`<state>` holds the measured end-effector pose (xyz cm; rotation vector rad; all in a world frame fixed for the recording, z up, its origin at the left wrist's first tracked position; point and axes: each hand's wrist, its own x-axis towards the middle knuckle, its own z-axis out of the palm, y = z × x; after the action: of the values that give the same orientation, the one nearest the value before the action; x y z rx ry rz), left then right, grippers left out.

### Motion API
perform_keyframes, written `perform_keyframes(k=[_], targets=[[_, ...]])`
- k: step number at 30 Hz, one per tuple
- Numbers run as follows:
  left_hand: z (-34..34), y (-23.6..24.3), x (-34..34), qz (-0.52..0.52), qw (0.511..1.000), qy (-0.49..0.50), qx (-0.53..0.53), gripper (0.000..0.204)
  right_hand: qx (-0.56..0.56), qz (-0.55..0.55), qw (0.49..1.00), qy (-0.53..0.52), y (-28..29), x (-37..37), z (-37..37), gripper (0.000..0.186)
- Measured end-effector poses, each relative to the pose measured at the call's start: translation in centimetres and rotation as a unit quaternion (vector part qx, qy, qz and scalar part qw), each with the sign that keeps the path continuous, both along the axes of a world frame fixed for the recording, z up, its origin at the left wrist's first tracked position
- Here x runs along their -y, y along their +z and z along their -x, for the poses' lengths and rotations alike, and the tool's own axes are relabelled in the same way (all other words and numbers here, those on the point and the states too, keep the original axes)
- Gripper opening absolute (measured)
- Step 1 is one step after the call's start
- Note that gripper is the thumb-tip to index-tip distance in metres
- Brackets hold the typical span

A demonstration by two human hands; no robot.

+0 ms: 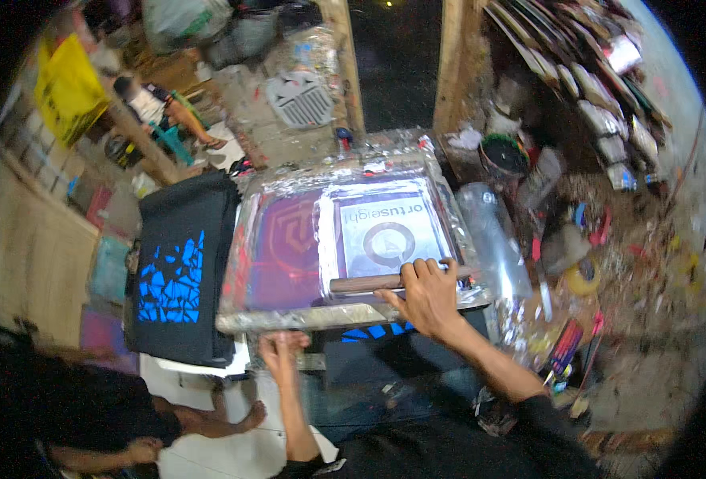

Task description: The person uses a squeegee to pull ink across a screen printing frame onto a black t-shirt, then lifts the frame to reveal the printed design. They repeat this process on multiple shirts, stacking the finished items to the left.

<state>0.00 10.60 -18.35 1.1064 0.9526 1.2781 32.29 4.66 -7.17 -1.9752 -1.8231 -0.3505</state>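
Head view: your right hand [429, 297] has its grip closed over the brown squeegee [365, 283], fingers over the top and thumb on the near side. Your left hand [284, 351] has its fingers curled just below the near rim of the frame [293, 320]; blur hides whether that grip pinches the rim or only sits beside it.

The squeegee lies crosswise inside the frame, close to the near rim, toward your right. Beyond it, the pale part of the mesh reaches to the far rim, giving you room forward. On your left, a black cloth [227, 239] stands close beside the frame; on your right, the floor [616, 399] is strewn with scraps.

The squeegee is a straight bar, seemingly wooden. The frame is roughly rectangular and smeared, its mesh purple at left, silvery with a dark ring at right. Angular blue shards [169, 279] pattern the cloth.
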Motion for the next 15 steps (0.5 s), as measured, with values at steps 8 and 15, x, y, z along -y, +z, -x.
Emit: perform_keyframes(k=[8,15], targets=[[-22.2,6.4,-0.1,-0.241,0.884,-0.132,-0.377,0.047,0.050,-0.101,0.993,0.044,17.0,-10.2,-4.0,0.067],[-29.1,-3.4,-10.0,-0.182,0.885,-0.367,-0.222,0.051,0.036,0.055,0.995,-0.077,26.7,-17.7,-6.2,0.079]])
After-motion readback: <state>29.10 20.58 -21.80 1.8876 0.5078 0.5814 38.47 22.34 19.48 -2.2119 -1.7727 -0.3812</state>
